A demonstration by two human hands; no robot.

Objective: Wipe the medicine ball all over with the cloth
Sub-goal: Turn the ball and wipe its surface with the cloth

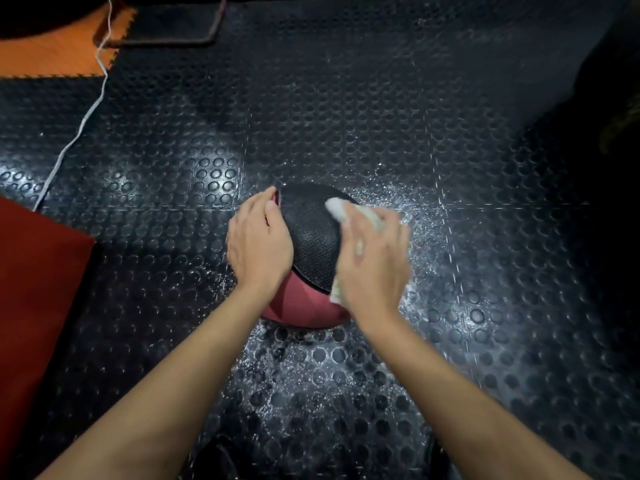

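A black and red medicine ball (pixel 310 237) sits on the studded black rubber floor at the centre of the head view. My left hand (pixel 258 242) rests flat on the ball's left side, fingers straight and pointing away from me. My right hand (pixel 375 261) lies over the ball's right side and presses a white cloth (pixel 341 209) against it. The cloth sticks out past the fingertips and under the heel of the hand. This hand is blurred. The ball's right side is hidden beneath hand and cloth.
A red mat (pixel 38 289) lies at the left edge. An orange floor tile (pixel 52 53) and a dark flat object (pixel 173 22) are at the far left. A white cord (pixel 81 124) runs across the floor there. Dark shapes fill the right edge.
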